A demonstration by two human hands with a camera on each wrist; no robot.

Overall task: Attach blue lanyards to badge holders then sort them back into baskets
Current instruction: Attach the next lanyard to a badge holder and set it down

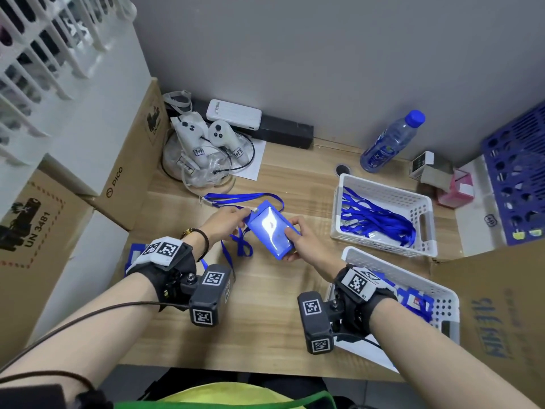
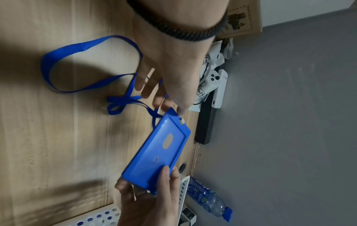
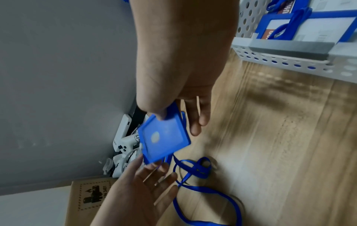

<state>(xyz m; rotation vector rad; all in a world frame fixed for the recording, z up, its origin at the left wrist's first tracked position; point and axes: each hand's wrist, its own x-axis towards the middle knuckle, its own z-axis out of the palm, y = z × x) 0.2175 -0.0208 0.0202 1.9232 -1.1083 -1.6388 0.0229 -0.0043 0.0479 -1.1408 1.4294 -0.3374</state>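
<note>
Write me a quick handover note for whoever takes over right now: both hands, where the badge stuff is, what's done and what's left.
Right hand grips the near end of the blue badge holder above the desk.
Left hand pinches the lanyard clip at the holder's far end; whether it has latched cannot be told.
That lanyard trails loose on the desk.
Spare lanyards lie in the far white basket; badge holders with lanyards sit in the near basket.
Left: confirm the clip, drop this one in the near basket, repeat.
</note>
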